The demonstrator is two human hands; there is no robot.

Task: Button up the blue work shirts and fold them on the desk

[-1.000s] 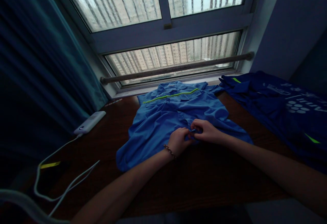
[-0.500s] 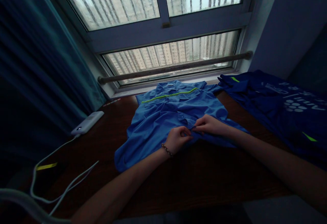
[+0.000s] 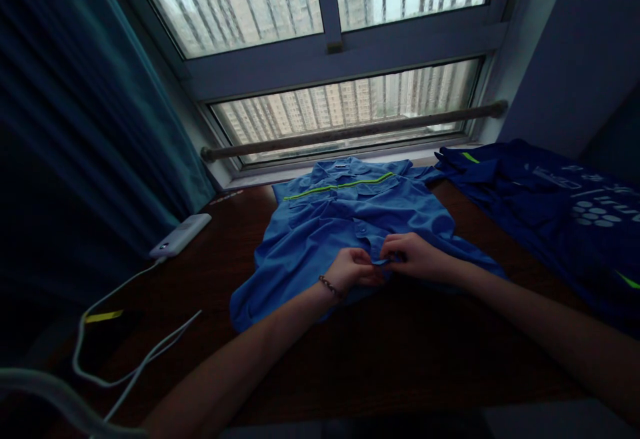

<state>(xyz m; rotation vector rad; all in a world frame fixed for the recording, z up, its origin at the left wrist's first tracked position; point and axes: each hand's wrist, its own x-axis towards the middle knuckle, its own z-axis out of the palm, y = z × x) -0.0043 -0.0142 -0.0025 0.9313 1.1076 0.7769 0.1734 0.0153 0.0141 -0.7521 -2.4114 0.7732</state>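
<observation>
A blue work shirt (image 3: 320, 232) with a yellow-green stripe across the chest lies front up on the dark wooden table, its collar toward the window. At the lower end of its front placket, my left hand (image 3: 353, 271), wearing a bead bracelet (image 3: 329, 285), pinches the cloth. Close beside it on the right, my right hand (image 3: 413, 255) grips the same edge between thumb and fingers. A small fold of cloth shows between both hands. A button (image 3: 363, 229) sits on the placket just above them. Whether a button is under the fingertips is hidden.
Darker blue clothing (image 3: 540, 205) with white print lies at the right. On the left are a white power bank (image 3: 181, 235), white cables (image 3: 145, 359) and a yellow strip (image 3: 104, 317). Behind stand a curtain (image 3: 115, 92) and a window with a horizontal bar (image 3: 350, 133).
The view has shifted slightly, so most things appear farther right. My fingers have changed position a little on the placket edge; both hands keep hold of the shirt.
</observation>
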